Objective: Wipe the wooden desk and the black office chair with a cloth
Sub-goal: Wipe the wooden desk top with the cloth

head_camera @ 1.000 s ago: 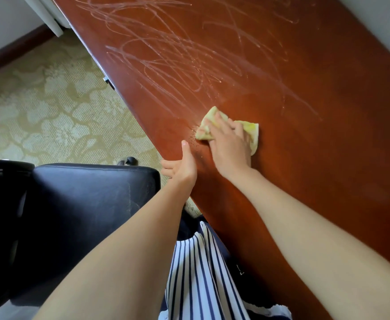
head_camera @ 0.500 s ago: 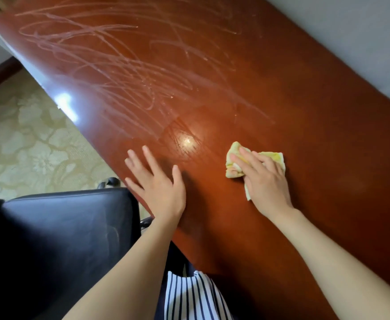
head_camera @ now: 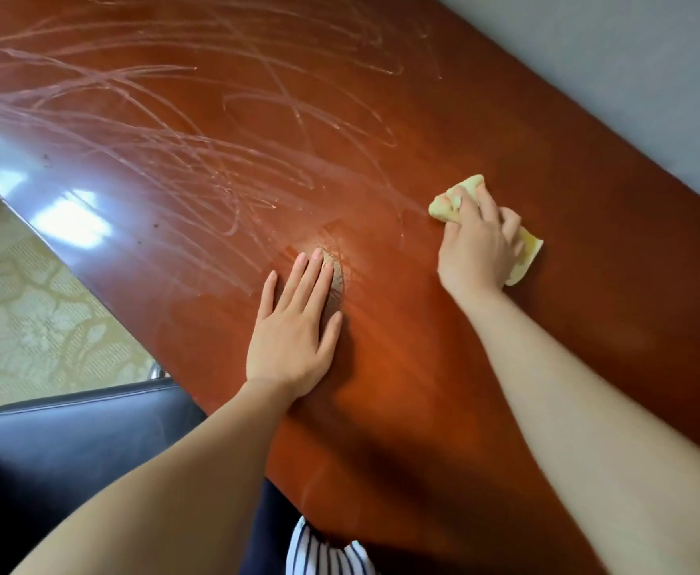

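Right hand (head_camera: pixel 479 246): you are gripping the yellow cloth (head_camera: pixel 443 207), fingers curled over it, right of centre on the wooden desk (head_camera: pixel 423 388). Left hand (head_camera: pixel 294 325): you are resting it flat mid-frame, fingers straight. Black office chair (head_camera: pixel 70 441): sitting lower left.

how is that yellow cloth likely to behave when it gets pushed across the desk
Probably floppy: the yellow cloth bunches and folds under the right hand. Likely light, since it crumples into that one grip. On the glossy wooden desk it should slide easily.
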The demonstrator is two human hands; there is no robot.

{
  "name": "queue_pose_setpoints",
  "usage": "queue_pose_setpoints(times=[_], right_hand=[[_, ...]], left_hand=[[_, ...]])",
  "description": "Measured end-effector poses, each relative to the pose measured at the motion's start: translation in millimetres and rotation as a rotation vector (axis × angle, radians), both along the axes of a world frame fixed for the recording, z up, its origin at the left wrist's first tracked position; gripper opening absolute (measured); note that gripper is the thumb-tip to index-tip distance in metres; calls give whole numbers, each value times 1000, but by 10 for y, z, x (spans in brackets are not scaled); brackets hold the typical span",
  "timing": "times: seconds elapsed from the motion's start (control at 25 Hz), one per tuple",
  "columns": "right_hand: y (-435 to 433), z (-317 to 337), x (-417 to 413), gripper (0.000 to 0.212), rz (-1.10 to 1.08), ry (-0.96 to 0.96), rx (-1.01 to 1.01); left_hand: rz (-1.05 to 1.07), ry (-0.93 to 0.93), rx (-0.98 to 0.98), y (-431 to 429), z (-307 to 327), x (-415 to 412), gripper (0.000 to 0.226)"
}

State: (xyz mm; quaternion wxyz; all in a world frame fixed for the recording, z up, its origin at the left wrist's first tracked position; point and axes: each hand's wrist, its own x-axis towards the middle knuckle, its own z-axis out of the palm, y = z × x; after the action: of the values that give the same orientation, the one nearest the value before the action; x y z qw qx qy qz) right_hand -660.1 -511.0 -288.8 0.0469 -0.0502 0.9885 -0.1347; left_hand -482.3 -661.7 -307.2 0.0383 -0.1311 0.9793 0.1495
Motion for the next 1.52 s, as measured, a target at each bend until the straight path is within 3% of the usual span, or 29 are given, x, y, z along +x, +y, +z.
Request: queue_pose_setpoints(times=[0.24, 0.4, 0.56, 0.76, 0.96, 1.08, 1.32, 1.52], right_hand=[[-298, -56, 659, 43, 373, 24, -38], [26, -63, 1084, 36, 653, 127, -115], [473, -74, 980, 35, 721, 238, -119], [902, -71, 82, 36, 434, 284, 13], [917, -39, -666, 28, -291, 218, -65], [636, -30, -740, 27, -395, 184, -101], [-93, -69, 125, 37, 168, 174, -176], [79, -88, 616, 41, 654, 163, -247]], left_hand=[[26, 88, 78, -17, -22, -28, 60], [38, 105, 97, -11, -8, -34, 61], [44, 91, 91, -14, 1, -26, 61], [48, 94, 89, -2, -2, -26, 61], [42, 97, 87, 3, -10, -37, 60], [40, 93, 76, 0, 0, -46, 60], [44, 79, 68, -4, 1, -39, 60], [54, 88, 80, -15, -1, -31, 60]])
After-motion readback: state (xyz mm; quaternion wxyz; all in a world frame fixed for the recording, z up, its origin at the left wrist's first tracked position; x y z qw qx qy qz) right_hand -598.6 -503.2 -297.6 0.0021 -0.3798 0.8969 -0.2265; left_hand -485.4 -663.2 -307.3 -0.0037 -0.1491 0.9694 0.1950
